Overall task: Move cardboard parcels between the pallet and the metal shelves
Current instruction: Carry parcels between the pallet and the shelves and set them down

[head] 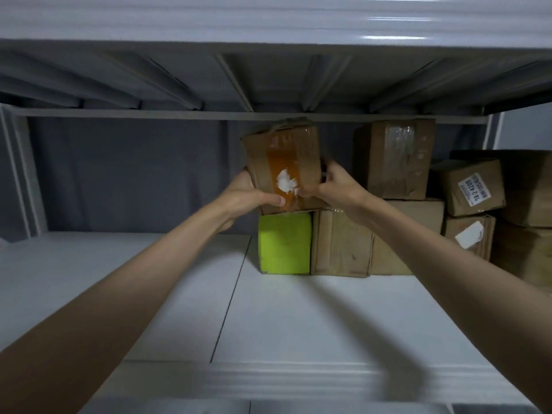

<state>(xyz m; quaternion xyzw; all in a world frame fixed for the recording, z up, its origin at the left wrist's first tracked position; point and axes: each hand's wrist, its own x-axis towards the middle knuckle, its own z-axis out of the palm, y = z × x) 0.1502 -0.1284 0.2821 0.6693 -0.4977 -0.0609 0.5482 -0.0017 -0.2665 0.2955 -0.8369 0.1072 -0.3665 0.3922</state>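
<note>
Item: taped parcel [280,165], tilted atop green box [284,243].
Left hand [248,194] and right hand [331,186] clasp its sides; I'd level it before letting go.

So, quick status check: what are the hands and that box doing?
Left hand and right hand both grip taped parcel. Parcel tilted atop green box. Upper shelf close overhead.

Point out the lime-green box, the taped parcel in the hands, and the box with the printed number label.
lime-green box [284,242]: head view, front face.
taped parcel [282,162]: head view, orange tape strip.
numbered-label box [473,188]: head view, white label.
</note>
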